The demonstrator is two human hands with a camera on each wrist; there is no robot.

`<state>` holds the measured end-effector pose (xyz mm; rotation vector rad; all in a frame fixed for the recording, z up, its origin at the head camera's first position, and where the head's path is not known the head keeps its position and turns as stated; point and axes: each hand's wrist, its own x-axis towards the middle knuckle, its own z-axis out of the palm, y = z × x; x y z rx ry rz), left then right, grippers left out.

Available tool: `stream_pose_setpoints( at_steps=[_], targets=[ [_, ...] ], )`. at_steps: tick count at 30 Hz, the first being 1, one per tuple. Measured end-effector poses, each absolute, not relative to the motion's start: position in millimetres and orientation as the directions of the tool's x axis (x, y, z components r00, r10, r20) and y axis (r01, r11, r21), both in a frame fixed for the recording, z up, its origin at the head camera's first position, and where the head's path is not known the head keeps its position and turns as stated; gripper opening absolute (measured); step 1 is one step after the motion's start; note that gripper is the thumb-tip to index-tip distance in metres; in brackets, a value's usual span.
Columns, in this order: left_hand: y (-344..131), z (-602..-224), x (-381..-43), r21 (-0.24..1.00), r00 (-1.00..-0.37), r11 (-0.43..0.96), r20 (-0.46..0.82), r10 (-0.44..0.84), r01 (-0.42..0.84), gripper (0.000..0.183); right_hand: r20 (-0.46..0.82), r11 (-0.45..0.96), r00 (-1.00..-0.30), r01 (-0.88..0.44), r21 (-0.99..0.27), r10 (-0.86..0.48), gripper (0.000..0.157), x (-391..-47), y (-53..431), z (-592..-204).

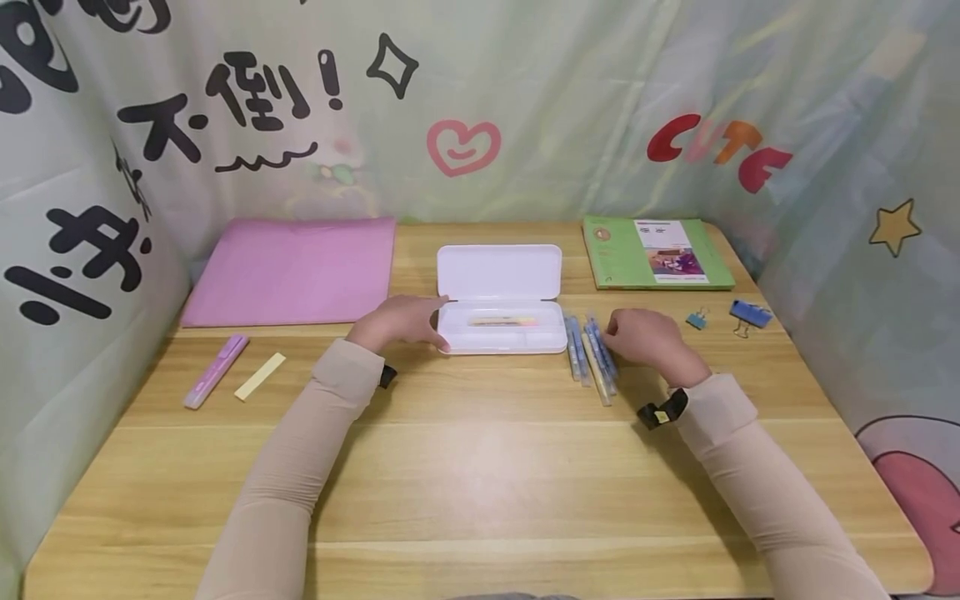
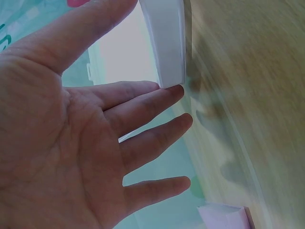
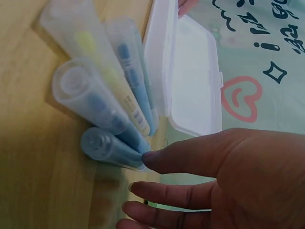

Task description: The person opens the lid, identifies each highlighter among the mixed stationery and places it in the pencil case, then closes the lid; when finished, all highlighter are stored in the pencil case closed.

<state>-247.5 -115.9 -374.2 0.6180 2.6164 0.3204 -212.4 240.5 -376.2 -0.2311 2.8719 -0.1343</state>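
An open white pencil case (image 1: 502, 340) lies mid-table, lid raised at the back, with a slim pale-yellow and pinkish item (image 1: 504, 322) inside. At its left end, my left hand (image 1: 401, 321) grips the case: the thumb is at the front corner, the index and middle fingertips at the back one. The other two fingers stick out loosely. To the case's right lie several clear-capped markers (image 1: 577, 354), blue ones and a yellow one. My right hand (image 1: 647, 337) is on their right side. Its thumb touches a blue marker (image 3: 107, 145); the other fingers are extended, partly cut off in the right wrist view.
A pink folder (image 1: 292, 271) lies at the back left; nearer are a pink-purple stick-shaped item (image 1: 216, 372) and a pale-yellow strip (image 1: 259, 377). On the right are a green book (image 1: 618, 258), a small teal binder clip (image 1: 697, 318) and a blue one (image 1: 752, 313). Printed curtains enclose the table.
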Motion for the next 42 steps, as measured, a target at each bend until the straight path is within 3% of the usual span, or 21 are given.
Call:
stream_pose_setpoints(
  at_steps=[15,30,42],
  targets=[
    [-117,-377,-248,0.319,-0.810,0.874,-0.354,0.468,0.366,0.088,-0.291,0.991,-0.950,-0.090,-0.103,-0.117,0.030,-211,234,-381],
    [-118,-379,-249,0.312,-0.812,0.873,-0.345,0.471,0.374,0.089,-0.204,0.987,-0.974,-0.069,-0.148,-0.098,0.024,-216,225,-372],
    [-120,-377,-248,0.315,-0.809,0.877,-0.361,0.464,0.362,0.091,-0.053,0.966,-0.969,-0.235,-0.110,-0.242,0.017,-229,181,-354]
  ],
)
